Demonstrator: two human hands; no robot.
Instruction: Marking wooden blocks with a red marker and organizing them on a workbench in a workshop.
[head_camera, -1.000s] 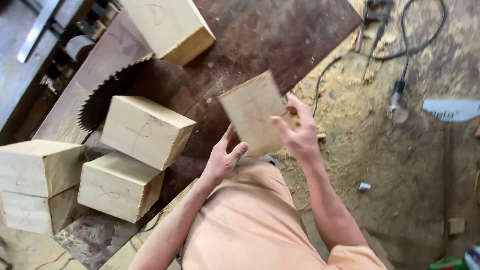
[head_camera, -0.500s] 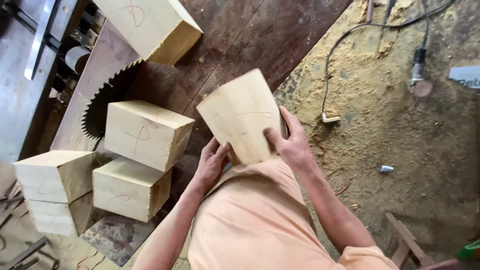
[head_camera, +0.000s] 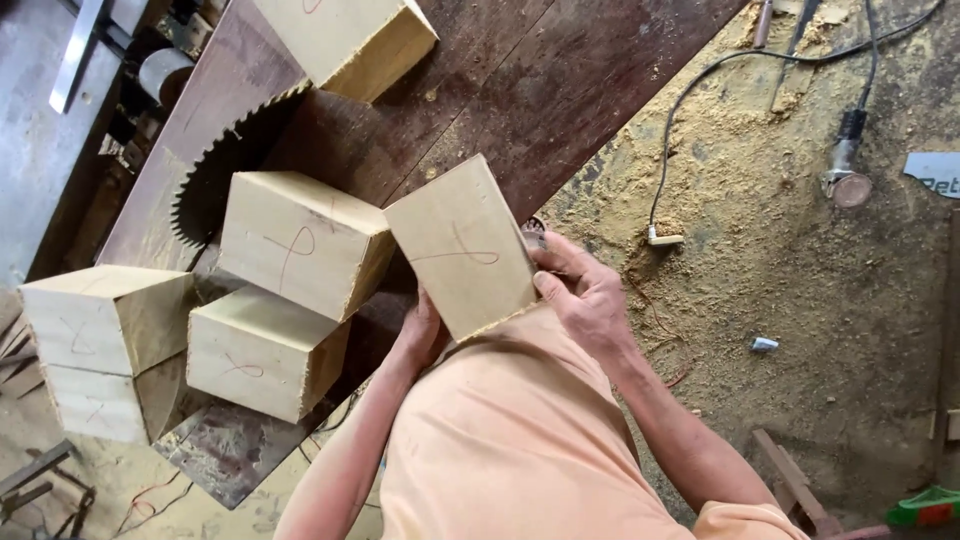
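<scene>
Gripping a marked wooden block (head_camera: 462, 248) between both hands, right hand (head_camera: 585, 295) clasping its edge, left hand (head_camera: 422, 330) supporting underneath, a worker steadies it above the saw table (head_camera: 560, 80), beside the stacked blocks (head_camera: 300, 240) and blade (head_camera: 215, 170).

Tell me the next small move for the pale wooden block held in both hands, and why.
Probably lower the pale wooden block flat onto the dark brown table, short of the circular saw blade. The right hand and left hand hold it tilted above the table's near edge, beside the other marked blocks.
</scene>
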